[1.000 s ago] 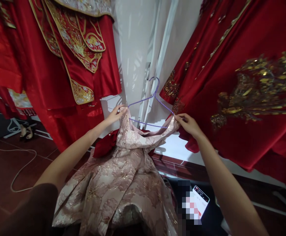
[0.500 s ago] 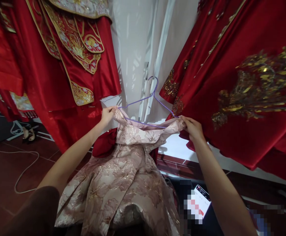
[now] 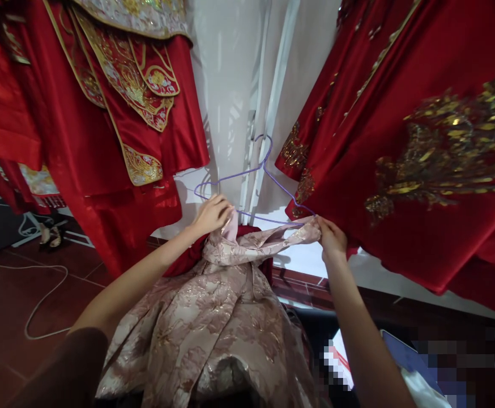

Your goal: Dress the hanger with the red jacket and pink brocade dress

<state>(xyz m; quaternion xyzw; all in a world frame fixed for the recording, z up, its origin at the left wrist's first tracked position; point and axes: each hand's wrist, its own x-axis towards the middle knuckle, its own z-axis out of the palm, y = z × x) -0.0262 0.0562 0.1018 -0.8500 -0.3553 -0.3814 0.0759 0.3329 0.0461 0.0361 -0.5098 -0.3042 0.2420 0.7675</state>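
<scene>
A pale pink brocade dress (image 3: 230,300) with a floral pattern spreads out in front of me, its skirt reaching down to the bottom of the view. My left hand (image 3: 216,214) is closed on the dress's left shoulder edge, which is off the hanger. A thin purple hanger (image 3: 247,171) shows its bare left end just above that hand. At the hanger's right end, my right hand (image 3: 331,233) pinches the dress's other shoulder and the hanger tip together. Dark red fabric (image 3: 183,260) shows behind the dress.
Red garments with gold embroidery hang at left (image 3: 103,130) and right (image 3: 400,170). Between them stand white poles (image 3: 273,85) before a pale wall. A white cable (image 3: 46,306) and dark shoes (image 3: 52,235) lie on the floor. A lit screen (image 3: 341,357) is partly behind my right forearm.
My left hand has moved right and slightly down, taking the dress's left shoulder off the hanger end. The neckline now sags and folds. My right hand has shifted slightly down.
</scene>
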